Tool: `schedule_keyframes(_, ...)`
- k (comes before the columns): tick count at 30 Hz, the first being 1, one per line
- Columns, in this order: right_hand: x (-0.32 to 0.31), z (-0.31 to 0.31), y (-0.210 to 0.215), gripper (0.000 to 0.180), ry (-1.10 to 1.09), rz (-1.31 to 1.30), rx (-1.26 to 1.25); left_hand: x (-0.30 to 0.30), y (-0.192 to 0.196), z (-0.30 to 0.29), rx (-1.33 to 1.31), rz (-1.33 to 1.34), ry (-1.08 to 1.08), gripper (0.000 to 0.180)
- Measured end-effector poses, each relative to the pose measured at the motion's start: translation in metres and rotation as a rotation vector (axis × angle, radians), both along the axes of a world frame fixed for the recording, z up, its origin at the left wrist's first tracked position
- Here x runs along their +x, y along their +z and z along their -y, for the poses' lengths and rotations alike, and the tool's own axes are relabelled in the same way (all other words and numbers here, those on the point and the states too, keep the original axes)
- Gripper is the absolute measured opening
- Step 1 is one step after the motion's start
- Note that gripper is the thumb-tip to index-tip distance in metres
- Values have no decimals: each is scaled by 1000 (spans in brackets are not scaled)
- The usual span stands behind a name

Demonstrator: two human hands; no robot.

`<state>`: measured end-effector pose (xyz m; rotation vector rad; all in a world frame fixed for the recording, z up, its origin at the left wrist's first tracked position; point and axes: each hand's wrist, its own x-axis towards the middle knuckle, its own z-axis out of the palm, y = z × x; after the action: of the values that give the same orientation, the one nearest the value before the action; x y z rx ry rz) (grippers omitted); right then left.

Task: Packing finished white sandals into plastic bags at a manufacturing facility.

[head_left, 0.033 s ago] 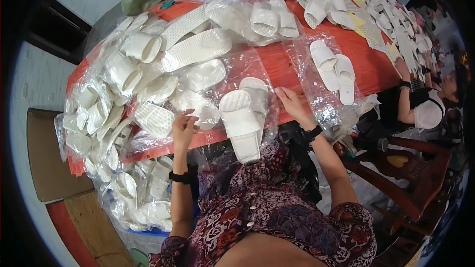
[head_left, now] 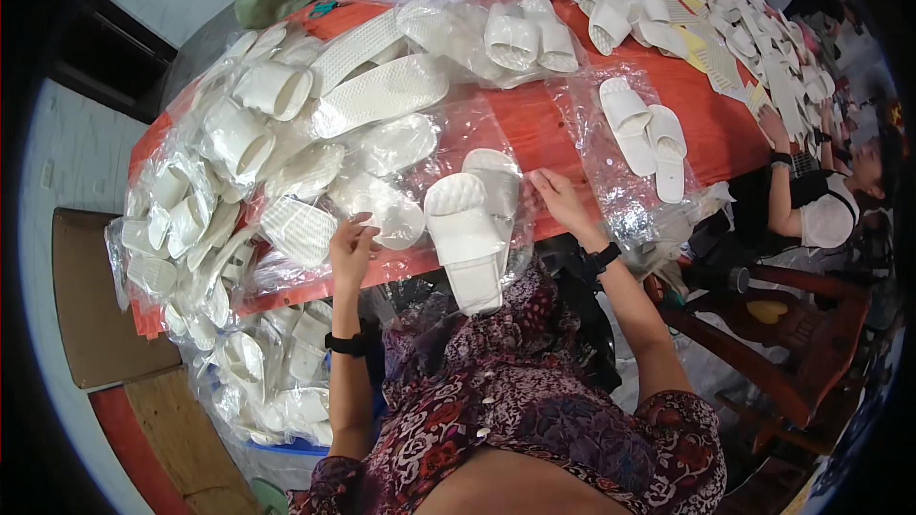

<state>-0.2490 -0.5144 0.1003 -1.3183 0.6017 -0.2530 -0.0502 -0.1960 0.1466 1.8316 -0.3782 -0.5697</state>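
Observation:
A pair of white slippers (head_left: 469, 229) lies side by side inside a clear plastic bag (head_left: 410, 257) at the near edge of the red table (head_left: 549, 119), toes hanging over the edge toward me. My left hand (head_left: 351, 250) pinches the bag's plastic just left of the pair. At the right side of the pair, my right hand (head_left: 563, 200) holds the bag's edge, its fingertips touching the right slipper. Both wrists wear a dark band.
Heaps of bagged white slippers (head_left: 239, 162) cover the table's left half and spill below its edge. Another bagged pair (head_left: 647, 133) lies right of my hand. A person in white (head_left: 821, 210) sits at the right; other people's hands work at the far side.

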Motion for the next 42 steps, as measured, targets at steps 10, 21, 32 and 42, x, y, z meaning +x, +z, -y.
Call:
schedule_keyframes(10, -17, -45, -7, 17, 24, -117, -479, 1, -9, -28, -108, -66, 109, 26)
schedule_keyframes(21, -48, -52, 24, 45, -140, 43, 184, -11, 1, 29, -91, -129, 75, 26)
schedule_keyframes(32, -69, -42, 13, 13, -95, -21, 10, -25, 0, 34, -125, -129, 47, 24)
schedule_keyframes(42, -112, -35, 17, 10, -137, -117, -143, -10, 8, 57, 16, 329, -19, 60)
